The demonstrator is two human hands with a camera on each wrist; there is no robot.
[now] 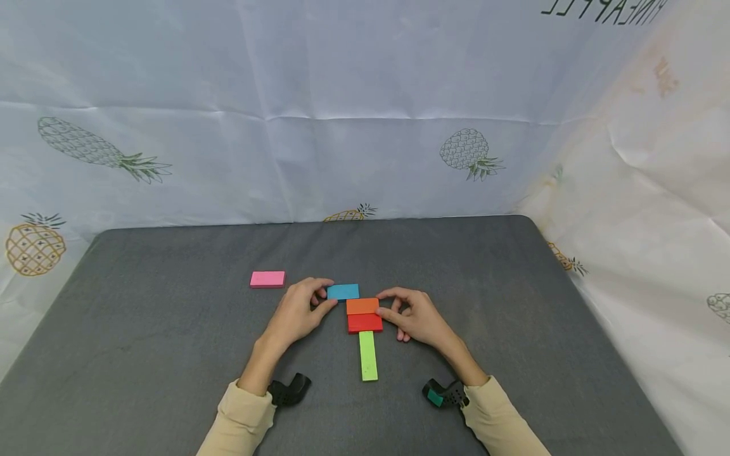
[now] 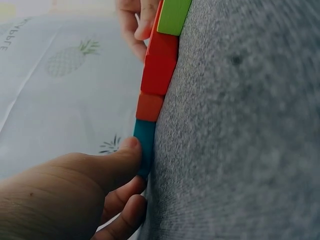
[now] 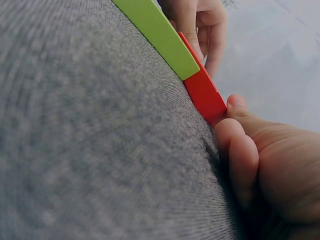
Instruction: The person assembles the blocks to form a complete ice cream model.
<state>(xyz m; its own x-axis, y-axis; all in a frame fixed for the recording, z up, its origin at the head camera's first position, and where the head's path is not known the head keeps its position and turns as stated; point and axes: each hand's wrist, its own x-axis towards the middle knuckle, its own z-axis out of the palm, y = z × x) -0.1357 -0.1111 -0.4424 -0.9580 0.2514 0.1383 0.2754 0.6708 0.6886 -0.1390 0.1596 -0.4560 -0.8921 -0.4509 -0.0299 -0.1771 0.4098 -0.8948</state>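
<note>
My left hand (image 1: 299, 307) pinches the left end of a flat blue block (image 1: 343, 292), thumb on the near edge and index finger on the far edge. Just below and to the right lies an orange block (image 1: 362, 306), pinched at its right end by the thumb and index finger of my right hand (image 1: 419, 316). A red block (image 1: 365, 323) sits flush along the orange one's near side. From the red block's near edge a lime green block (image 1: 368, 356) runs lengthwise towards me. In the right wrist view, the red block (image 3: 204, 96) hides the orange one.
A pink block (image 1: 267, 279) lies apart, beyond my left hand. Everything rests on a dark grey cloth-covered table (image 1: 171, 329). A white curtain (image 1: 365, 76) with pineapple prints hangs behind the far edge and along the right side. Black cameras (image 1: 289, 389) are strapped to both wrists.
</note>
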